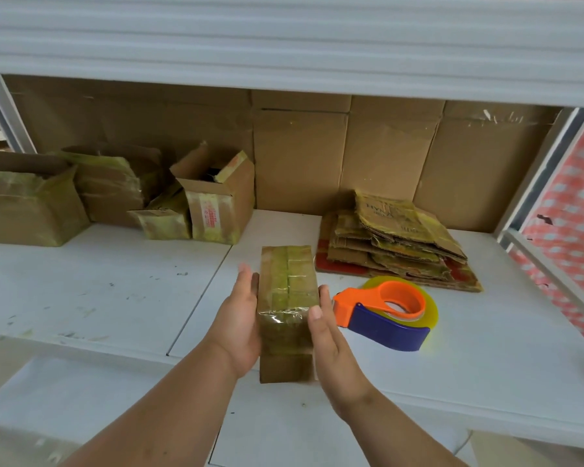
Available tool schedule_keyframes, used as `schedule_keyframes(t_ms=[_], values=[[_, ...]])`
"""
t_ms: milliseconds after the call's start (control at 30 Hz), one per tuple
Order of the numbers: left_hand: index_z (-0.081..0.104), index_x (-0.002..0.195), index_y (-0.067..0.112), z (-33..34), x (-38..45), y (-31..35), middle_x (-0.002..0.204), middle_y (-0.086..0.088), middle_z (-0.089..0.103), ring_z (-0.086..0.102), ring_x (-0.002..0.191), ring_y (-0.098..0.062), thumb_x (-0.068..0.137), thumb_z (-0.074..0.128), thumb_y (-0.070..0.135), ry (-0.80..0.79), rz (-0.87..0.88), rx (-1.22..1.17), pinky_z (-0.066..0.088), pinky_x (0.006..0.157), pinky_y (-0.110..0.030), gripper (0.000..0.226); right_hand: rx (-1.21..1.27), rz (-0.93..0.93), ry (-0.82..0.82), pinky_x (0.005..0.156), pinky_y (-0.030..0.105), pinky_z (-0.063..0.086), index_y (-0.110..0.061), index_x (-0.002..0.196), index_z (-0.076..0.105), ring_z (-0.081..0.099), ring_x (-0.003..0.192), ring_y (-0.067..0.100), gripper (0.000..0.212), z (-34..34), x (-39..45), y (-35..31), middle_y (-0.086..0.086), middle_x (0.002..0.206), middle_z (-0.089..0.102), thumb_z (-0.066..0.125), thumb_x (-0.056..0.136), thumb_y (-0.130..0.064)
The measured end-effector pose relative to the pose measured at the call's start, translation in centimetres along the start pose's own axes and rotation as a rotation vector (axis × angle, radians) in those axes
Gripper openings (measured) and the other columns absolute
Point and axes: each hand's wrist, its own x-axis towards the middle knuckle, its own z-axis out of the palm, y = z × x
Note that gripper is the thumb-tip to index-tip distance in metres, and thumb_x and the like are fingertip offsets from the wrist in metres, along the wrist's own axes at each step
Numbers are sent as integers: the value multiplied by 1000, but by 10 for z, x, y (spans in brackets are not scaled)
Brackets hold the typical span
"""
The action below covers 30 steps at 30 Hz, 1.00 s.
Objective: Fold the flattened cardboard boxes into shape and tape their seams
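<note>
Holding a small taped cardboard box (288, 308) between both palms, you keep it at the front edge of the white shelf (98, 298). Your left hand (240, 328) lies flat against the box's left side, fingers straight and pointing away from you. Your right hand (331, 345) presses the right side the same way, fingers extended, thumb near the upper front corner. Neither hand curls round the box; both press it flat-handed.

Box: folded into shape, top face covered in yellowish tape strips, clear tape wrapped over the near end.

Just right of your right hand, a tape dispenser (390, 311) lies on the shelf: orange handle, blue body, yellowish roll. Behind it, a stack of flattened cardboard boxes (395, 244) sits against the back. At the rear left, several assembled boxes (115, 197) stand in a group, some with open flaps. A large cardboard sheet (317, 146) lines the back of the shelf.
</note>
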Motion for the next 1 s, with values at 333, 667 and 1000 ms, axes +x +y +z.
schedule_keyframes(t_ms=[333,667,1000], values=[[72,110,24,-50,-11,-8,122,3,66,64,111,-12,103,49,14,164,222,459,50,102,-36,26,-279,-94,108,116,21,32,-30,146,44,44,130,-11,45,-39,7,0,-23,141,52,43,102,-42],[60,119,46,-54,-22,-7,99,17,66,61,93,3,93,66,16,131,515,969,42,80,-4,40,-679,-176,77,78,-6,34,-47,148,22,47,90,-30,48,-36,8,1,-41,110,46,40,106,-32],[66,125,26,-53,-12,-15,76,15,59,57,77,-2,92,67,18,150,693,1131,44,67,-11,33,-871,-310,196,76,34,54,-51,142,21,67,88,19,52,-33,10,8,4,104,73,48,100,-36]])
